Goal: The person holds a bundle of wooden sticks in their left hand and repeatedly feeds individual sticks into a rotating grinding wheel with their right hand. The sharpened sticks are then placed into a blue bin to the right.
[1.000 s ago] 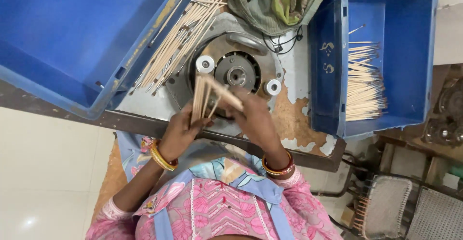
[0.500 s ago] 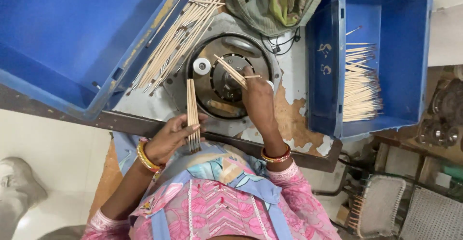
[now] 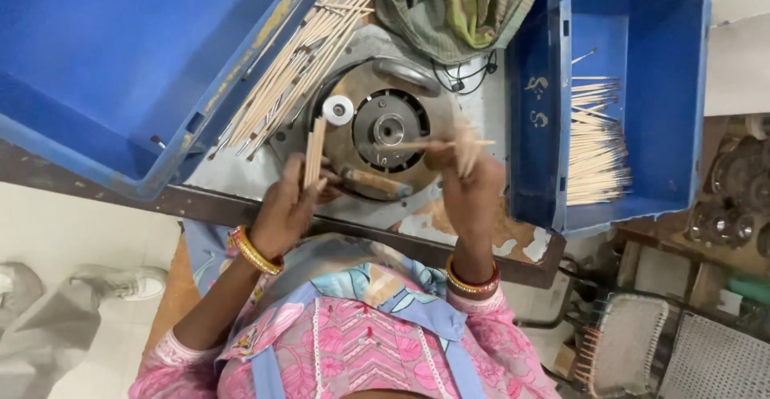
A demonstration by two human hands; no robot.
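Head view is looking straight down on a person who is working at a round metal machine (image 3: 389, 130) set into a worn surface (image 3: 449, 226). The left hand (image 3: 289, 206) is closing its fingers around a small bundle of thin wooden sticks (image 3: 313, 152), which is standing almost upright just beside a small white roller (image 3: 338, 109). The right hand (image 3: 469, 186) is pinching a single stick (image 3: 437, 143) between its fingertips and is holding it level, with the tip pointing at the hub of the machine.

Risks are, in my judgement, lying mostly at the hub. If the disc is turning, the right fingers are being very near to it, and a slip could bring them against the metal. The single stick is thin, so a crooked push could bend or snap it. The bundle in the left hand is being gripped only at the lower end, so it could fan out and drop sticks onto the disc.

A loose pile of sticks (image 3: 297, 70) is lying between the machine and a big blue crate (image 3: 120, 54), and it could slide toward the roller. More sticks (image 3: 597, 146) are resting in a second blue bin (image 3: 642, 38) at the right.
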